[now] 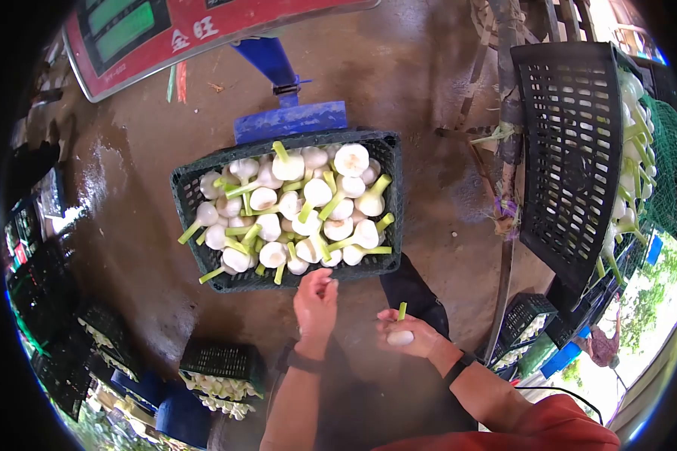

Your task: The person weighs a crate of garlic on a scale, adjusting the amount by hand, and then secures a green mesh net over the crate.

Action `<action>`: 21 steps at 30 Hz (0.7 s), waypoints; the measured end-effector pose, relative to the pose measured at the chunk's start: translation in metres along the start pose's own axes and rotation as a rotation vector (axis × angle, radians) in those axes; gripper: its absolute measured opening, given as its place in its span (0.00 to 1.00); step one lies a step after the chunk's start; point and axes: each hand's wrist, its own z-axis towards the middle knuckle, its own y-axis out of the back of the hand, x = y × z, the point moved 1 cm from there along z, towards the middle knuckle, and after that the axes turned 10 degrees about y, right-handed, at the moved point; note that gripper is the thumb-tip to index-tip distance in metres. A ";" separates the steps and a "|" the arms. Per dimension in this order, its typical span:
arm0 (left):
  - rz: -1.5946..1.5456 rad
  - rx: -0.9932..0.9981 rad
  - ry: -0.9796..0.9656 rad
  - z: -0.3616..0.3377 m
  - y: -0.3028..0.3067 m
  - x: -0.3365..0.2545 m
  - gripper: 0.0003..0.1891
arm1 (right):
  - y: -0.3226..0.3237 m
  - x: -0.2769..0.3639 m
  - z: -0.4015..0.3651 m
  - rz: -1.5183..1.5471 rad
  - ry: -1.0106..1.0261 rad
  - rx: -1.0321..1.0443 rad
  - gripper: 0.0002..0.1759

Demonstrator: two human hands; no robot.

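Observation:
A black plastic crate (286,283) full of white garlic bulbs (317,192) with short green stems stands in front of me, beside the blue scale base. Just below its near edge is my left hand (315,304), fingers curled together; whether anything is inside them is too small to tell. Lower and to the right, my right hand (417,334) has its fingers around a single garlic bulb (400,338), whose green stem sticks up.
A scale with a red display panel (226,34) and blue post (267,64) stands beyond the crate. At the right, a tilted black crate (572,150) holds more garlic near a metal pole (508,113). More garlic crates (222,361) sit lower left.

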 end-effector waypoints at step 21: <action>0.344 -0.663 0.035 0.044 0.044 0.014 0.21 | 0.013 0.005 0.005 0.099 -0.073 0.120 0.17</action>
